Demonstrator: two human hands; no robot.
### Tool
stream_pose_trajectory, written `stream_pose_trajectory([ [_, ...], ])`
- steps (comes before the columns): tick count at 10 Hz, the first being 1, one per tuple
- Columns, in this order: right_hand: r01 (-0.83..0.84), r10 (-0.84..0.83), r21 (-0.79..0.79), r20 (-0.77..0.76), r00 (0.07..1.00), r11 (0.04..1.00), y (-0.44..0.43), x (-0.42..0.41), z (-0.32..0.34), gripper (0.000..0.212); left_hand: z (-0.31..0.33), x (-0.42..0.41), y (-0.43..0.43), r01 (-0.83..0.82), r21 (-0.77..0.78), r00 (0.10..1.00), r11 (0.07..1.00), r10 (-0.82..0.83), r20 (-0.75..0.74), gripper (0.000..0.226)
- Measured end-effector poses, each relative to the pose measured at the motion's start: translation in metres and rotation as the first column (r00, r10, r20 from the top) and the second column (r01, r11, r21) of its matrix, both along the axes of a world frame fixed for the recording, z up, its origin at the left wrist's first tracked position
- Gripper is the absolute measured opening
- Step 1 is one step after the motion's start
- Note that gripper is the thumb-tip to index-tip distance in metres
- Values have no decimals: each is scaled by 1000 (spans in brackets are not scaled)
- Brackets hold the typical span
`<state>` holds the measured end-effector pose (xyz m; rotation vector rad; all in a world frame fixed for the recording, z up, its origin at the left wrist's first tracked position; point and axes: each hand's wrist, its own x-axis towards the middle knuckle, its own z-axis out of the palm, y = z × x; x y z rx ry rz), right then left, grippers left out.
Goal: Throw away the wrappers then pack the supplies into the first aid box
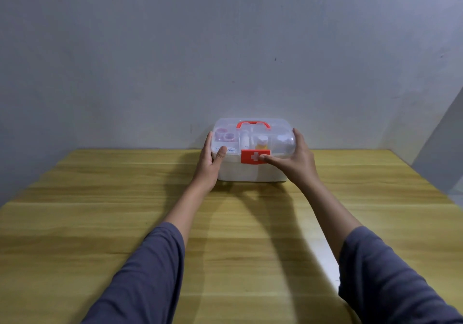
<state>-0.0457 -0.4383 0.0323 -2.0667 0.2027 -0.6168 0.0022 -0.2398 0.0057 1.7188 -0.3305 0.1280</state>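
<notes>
The first aid box [250, 172] stands at the far middle of the wooden table [100, 223], close to the wall. It has a white base, a clear closed lid, a red handle [253, 124] on top and a red latch [251, 156] with a white cross at the front. Through the lid I see rolls of tape, a small amber bottle and white items. My left hand [209, 162] clasps the box's left side, thumb on the lid's front edge. My right hand [295, 159] holds the right side, its thumb pressing on the latch.
A grey wall rises right behind the box. The table's right edge runs diagonally at the right, with a pale floor beyond it. Both my forearms in blue-grey sleeves stretch across the tabletop.
</notes>
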Motion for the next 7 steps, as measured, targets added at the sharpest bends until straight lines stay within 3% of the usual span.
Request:
stream_pose_trajectory([
  [4, -14, 14, 31, -18, 1000, 999, -13, 18, 0, 111, -3, 26, -9, 17, 33, 1000, 999, -17, 10, 64],
  [5, -34, 35, 22, -51, 998, 999, -11, 13, 4, 110, 3, 19, -7, 45, 127, 999, 991, -44, -10, 65],
  [7, -52, 61, 69, -132, 989, 996, -6, -9, 4, 79, 13, 6, -1, -64, 464, 992, 883, 109, -71, 78],
])
